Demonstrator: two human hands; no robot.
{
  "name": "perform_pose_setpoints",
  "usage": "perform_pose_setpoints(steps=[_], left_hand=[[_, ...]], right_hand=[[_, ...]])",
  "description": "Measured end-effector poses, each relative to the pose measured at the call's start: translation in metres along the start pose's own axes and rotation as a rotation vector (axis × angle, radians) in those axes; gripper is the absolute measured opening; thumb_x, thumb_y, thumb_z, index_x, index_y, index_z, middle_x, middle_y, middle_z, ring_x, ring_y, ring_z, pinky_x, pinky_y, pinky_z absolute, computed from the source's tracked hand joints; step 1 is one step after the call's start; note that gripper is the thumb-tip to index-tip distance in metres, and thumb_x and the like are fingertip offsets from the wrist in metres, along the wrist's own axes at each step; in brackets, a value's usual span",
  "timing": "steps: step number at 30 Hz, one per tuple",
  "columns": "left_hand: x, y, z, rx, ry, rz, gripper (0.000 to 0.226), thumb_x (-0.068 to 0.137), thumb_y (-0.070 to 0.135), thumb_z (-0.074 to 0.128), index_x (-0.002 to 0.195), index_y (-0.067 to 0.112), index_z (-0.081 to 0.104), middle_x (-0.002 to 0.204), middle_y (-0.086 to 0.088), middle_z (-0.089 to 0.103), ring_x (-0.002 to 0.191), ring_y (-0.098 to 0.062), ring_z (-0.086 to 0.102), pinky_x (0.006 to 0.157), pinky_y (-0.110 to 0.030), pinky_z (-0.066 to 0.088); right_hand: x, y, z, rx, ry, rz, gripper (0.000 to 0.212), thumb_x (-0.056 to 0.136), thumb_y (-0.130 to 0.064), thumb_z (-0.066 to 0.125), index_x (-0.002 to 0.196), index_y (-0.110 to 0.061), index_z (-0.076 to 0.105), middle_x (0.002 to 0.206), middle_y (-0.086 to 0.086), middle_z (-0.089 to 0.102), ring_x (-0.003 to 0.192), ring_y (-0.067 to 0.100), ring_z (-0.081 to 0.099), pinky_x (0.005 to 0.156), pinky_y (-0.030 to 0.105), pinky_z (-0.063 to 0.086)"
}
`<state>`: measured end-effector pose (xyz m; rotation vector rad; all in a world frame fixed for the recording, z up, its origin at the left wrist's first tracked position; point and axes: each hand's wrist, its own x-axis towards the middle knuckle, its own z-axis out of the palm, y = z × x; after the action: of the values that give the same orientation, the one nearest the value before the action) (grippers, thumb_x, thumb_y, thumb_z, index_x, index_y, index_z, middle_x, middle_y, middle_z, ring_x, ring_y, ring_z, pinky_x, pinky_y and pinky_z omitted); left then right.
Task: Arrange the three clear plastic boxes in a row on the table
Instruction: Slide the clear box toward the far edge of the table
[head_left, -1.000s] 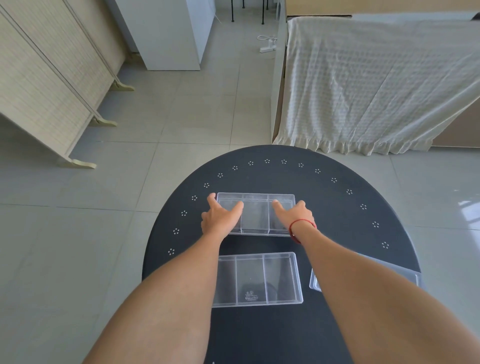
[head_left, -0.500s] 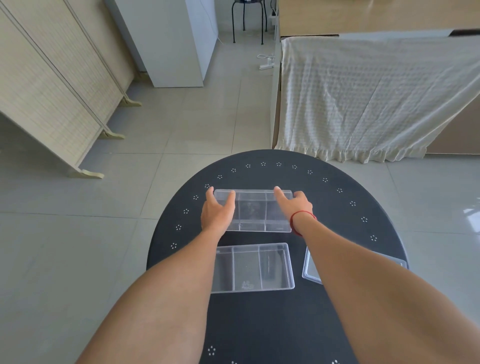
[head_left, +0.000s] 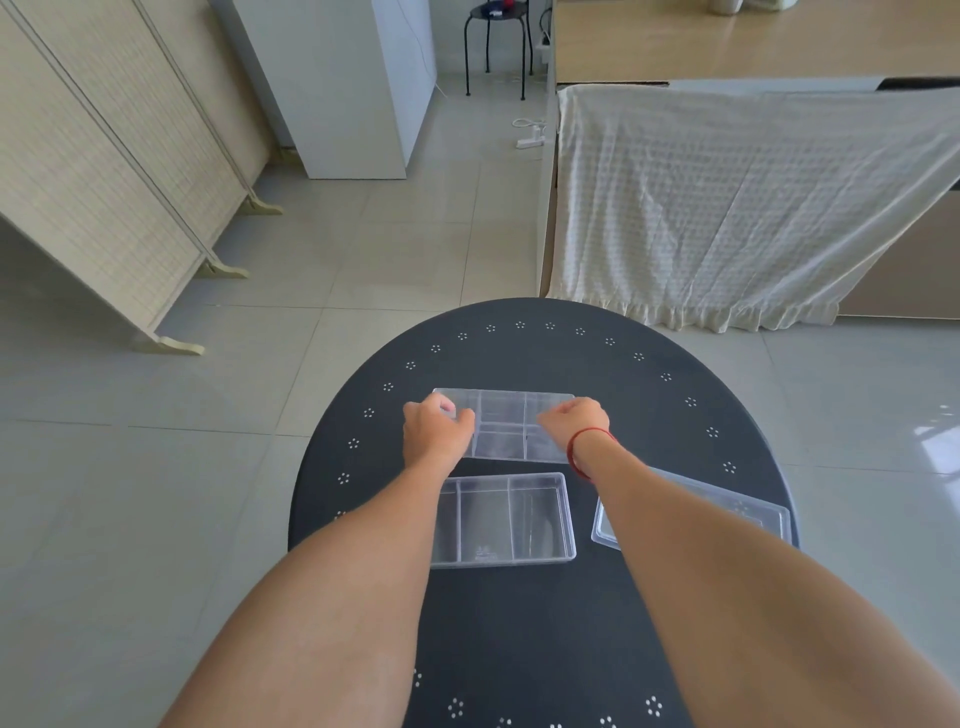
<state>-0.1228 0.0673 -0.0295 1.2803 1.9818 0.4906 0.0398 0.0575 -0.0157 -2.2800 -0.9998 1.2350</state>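
Observation:
Three clear plastic boxes are on the round black table (head_left: 649, 405). The far box (head_left: 506, 423), with several compartments, is tilted up off the table; my left hand (head_left: 436, 431) grips its left end and my right hand (head_left: 576, 423), with a red string at the wrist, grips its right end. A second divided box (head_left: 506, 519) lies flat in the middle, just nearer than the held one. A third box (head_left: 748, 512) lies at the right, partly hidden by my right forearm.
The table's edge curves close on the left and right of the boxes. Beyond the table are a grey tiled floor, a cloth-draped counter (head_left: 727, 208) at the right, a folding screen (head_left: 104, 171) at the left and a white cabinet (head_left: 353, 88).
Both hands have closed on the ends of the far box and tilted it up from the table. The view has risen a little; the other two boxes stayed put.

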Motion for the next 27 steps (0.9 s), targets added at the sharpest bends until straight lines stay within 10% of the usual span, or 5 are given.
perform_pose_setpoints(steps=[13, 27], left_hand=[[0.013, -0.009, 0.008, 0.355, -0.137, 0.171, 0.056, 0.093, 0.037, 0.057, 0.146, 0.023, 0.043, 0.16, -0.006, 0.02, 0.145, -0.023, 0.027, 0.103, -0.041, 0.041], [0.108, 0.021, 0.015, 0.365, -0.221, 0.23, 0.075, 0.087, 0.036, 0.069, 0.151, 0.017, 0.034, 0.163, -0.01, 0.008, 0.15, -0.026, 0.017, 0.119, -0.044, 0.027]], right_hand=[[0.021, 0.005, 0.032, -0.243, -0.023, -0.203, 0.064, 0.084, -0.018, 0.066, 0.144, -0.015, 0.043, 0.156, 0.01, 0.028, 0.14, 0.03, 0.037, 0.108, 0.041, 0.042], [0.088, -0.041, 0.047, -0.402, -0.034, -0.264, 0.071, 0.089, -0.02, 0.063, 0.151, -0.027, 0.03, 0.165, 0.006, -0.004, 0.153, 0.026, -0.006, 0.117, 0.043, 0.029]])
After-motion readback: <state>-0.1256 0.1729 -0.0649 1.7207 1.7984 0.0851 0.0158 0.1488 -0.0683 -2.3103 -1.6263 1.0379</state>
